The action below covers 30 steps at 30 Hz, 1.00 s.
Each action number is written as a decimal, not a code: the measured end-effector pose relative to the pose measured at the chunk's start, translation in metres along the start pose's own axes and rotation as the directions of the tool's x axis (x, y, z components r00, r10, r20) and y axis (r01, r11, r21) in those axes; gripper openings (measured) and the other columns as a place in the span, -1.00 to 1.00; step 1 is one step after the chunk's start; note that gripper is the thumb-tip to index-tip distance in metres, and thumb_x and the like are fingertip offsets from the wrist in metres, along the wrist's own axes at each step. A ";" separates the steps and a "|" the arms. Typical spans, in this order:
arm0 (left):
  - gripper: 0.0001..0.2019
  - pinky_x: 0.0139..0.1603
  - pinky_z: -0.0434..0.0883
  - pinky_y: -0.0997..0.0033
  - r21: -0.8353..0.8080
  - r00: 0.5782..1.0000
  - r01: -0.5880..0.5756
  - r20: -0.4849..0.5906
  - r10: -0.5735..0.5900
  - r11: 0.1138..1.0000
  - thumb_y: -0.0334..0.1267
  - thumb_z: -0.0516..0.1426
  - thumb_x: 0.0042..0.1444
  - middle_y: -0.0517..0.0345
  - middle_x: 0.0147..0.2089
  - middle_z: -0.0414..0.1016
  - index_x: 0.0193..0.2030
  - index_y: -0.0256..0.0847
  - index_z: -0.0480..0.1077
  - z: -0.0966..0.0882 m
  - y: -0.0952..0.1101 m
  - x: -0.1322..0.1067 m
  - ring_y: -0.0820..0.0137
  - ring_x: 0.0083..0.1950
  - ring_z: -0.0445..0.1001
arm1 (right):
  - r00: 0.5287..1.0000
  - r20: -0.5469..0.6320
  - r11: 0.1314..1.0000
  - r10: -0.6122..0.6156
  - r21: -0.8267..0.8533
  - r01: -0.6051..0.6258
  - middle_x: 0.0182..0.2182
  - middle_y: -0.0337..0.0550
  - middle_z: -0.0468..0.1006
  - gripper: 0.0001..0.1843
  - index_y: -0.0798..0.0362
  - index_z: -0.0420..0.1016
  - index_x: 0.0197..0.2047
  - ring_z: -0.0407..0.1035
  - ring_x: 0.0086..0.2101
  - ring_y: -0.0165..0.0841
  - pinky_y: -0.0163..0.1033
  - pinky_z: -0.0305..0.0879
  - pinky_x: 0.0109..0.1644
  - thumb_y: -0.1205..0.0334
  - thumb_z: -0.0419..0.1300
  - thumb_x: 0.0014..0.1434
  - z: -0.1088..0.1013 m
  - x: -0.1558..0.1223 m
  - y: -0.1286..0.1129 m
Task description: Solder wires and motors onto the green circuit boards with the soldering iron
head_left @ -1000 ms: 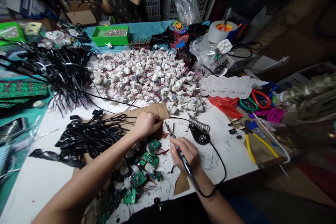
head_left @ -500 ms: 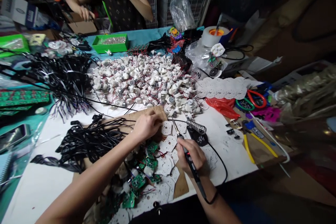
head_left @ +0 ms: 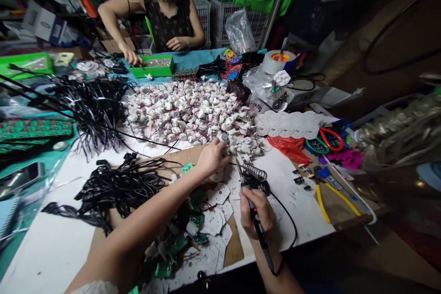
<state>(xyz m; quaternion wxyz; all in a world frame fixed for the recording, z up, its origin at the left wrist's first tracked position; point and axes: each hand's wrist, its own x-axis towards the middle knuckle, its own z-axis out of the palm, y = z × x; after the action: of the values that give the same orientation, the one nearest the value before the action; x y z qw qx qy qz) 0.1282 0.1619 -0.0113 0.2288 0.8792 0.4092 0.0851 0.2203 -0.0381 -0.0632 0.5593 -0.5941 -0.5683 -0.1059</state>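
My right hand (head_left: 257, 211) is closed around a black soldering iron (head_left: 254, 213), its tip pointing up toward the coiled iron stand (head_left: 256, 173). My left hand (head_left: 212, 157) reaches forward over the brown cardboard sheet (head_left: 172, 158) to the near edge of a big heap of small white motor parts with red wires (head_left: 193, 112); its fingers are curled on one of those parts. Beneath my forearm lie green circuit boards (head_left: 179, 239) and white perforated plates (head_left: 215, 220).
Bundles of black cables (head_left: 113, 186) lie left of the cardboard, more (head_left: 86, 103) farther back. Yellow-handled pliers (head_left: 322, 195), scissors (head_left: 327, 140) and a red bag (head_left: 291, 144) sit at right. A tape roll (head_left: 279, 60) and green tray (head_left: 153, 66) stand behind. Another person (head_left: 161, 18) works across the table.
My left hand left the plates on the cardboard and reached forward to the edge of the white parts heap. My right hand drew the soldering iron back toward the stand. The camera tilted up.
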 end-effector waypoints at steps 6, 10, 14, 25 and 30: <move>-0.79 -0.18 0.42 0.38 -0.682 0.987 0.160 0.087 -0.137 0.713 -0.25 0.21 0.05 0.20 -0.24 0.47 -0.19 -0.15 0.29 -0.024 -0.032 -0.032 0.36 -0.23 0.46 | 0.999 0.027 0.999 0.039 0.022 -0.040 -0.22 -0.12 0.67 -0.62 -0.02 0.52 0.15 0.61 -0.28 -0.29 -0.20 0.65 -0.19 0.48 0.25 0.31 0.001 0.005 -0.004; -0.66 -0.17 0.46 0.37 -0.845 0.955 0.291 0.227 -0.192 0.448 -0.25 0.21 -0.01 0.22 -0.11 0.51 -0.05 -0.10 0.30 -0.026 -0.052 -0.048 0.36 -0.20 0.55 | 0.998 0.054 0.998 0.039 0.041 -0.041 -0.22 -0.11 0.67 -0.63 -0.01 0.53 0.14 0.61 -0.27 -0.30 -0.21 0.65 -0.18 0.48 0.23 0.32 0.001 0.008 -0.006; -0.71 -0.27 0.40 0.41 -0.712 0.956 0.279 0.140 -0.259 0.644 -0.08 0.29 0.01 0.23 -0.32 0.47 -0.24 -0.16 0.33 -0.022 -0.066 -0.051 0.36 -0.31 0.50 | 0.997 0.063 0.998 0.037 0.048 -0.040 -0.22 -0.10 0.67 -0.63 -0.01 0.54 0.13 0.60 -0.27 -0.29 -0.19 0.64 -0.17 0.49 0.23 0.31 0.003 0.010 -0.008; -0.60 -0.34 0.35 0.41 -0.581 0.987 0.145 0.024 -0.161 0.801 0.14 0.22 0.11 0.12 -0.42 0.53 -0.34 -0.21 0.51 -0.038 -0.082 -0.045 0.36 -0.40 0.46 | 0.993 0.102 0.994 0.062 0.084 -0.071 -0.20 -0.10 0.66 -0.60 -0.01 0.53 0.15 0.59 -0.23 -0.27 -0.17 0.62 -0.14 0.52 0.22 0.31 0.005 0.007 -0.005; -0.67 -0.39 0.25 0.44 -0.417 0.981 0.164 -0.028 -0.193 0.894 0.07 0.22 0.10 0.18 -0.47 0.52 -0.40 -0.19 0.46 -0.050 -0.086 -0.054 0.43 -0.48 0.37 | 0.991 0.121 0.992 0.063 0.103 -0.075 -0.18 -0.08 0.65 -0.58 0.00 0.51 0.17 0.59 -0.21 -0.27 -0.17 0.62 -0.11 0.52 0.22 0.31 0.006 0.007 -0.005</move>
<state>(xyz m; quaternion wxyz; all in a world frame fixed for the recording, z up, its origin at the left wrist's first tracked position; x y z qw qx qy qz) 0.0180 0.1860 -0.0053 0.4019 0.7664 0.4684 0.1783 0.2157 -0.0308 -0.0580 0.5593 -0.5877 -0.5843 -0.0206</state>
